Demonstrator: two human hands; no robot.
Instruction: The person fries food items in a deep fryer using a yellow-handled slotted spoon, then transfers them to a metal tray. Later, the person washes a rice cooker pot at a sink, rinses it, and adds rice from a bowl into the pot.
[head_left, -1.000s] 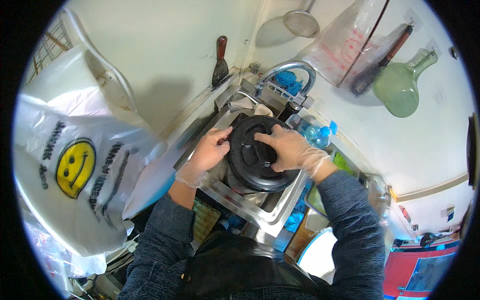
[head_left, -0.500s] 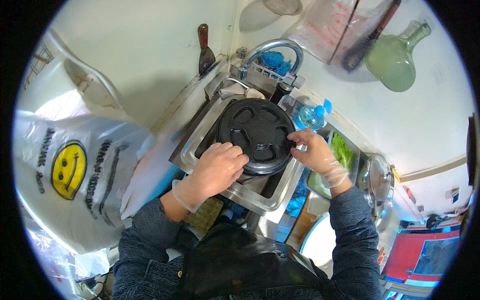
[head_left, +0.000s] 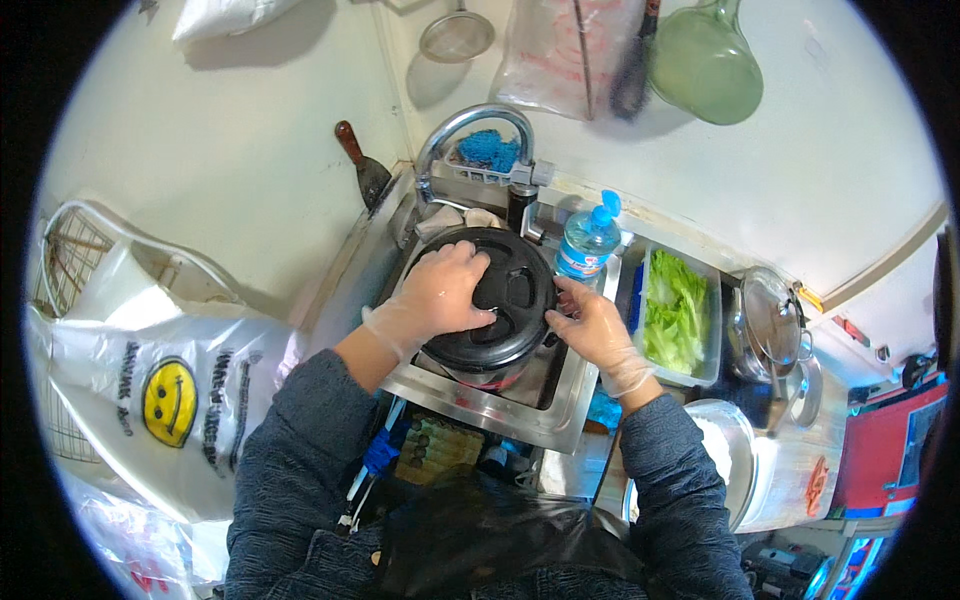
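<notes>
A round black lid (head_left: 500, 340) with recessed grips covers a pot (head_left: 485, 378) inside the steel sink (head_left: 568, 420). My left hand (head_left: 440, 292), in a thin clear glove, grips the lid from above, fingers curled over its top and thumb at a recess. My right hand (head_left: 590, 330), also gloved, pinches the lid's right rim with thumb and index finger. The curved tap (head_left: 470, 117) rises behind the lid, and a blue-topped bottle (head_left: 587, 240) stands just beyond my right hand.
A lettuce-filled container (head_left: 680, 310), lidded steel pot (head_left: 760, 330) and large bowl (head_left: 735, 460) are on my right. A white bag (head_left: 280, 385) hangs left. A scraper (head_left: 365, 175), strainer (head_left: 455, 40), brush (head_left: 630, 85) and green flask (head_left: 705, 70) line the walls.
My left hand has moved from the lid's lower left edge up onto its top. My right hand, earlier atop the lid, is now at its right rim. The view has shifted.
</notes>
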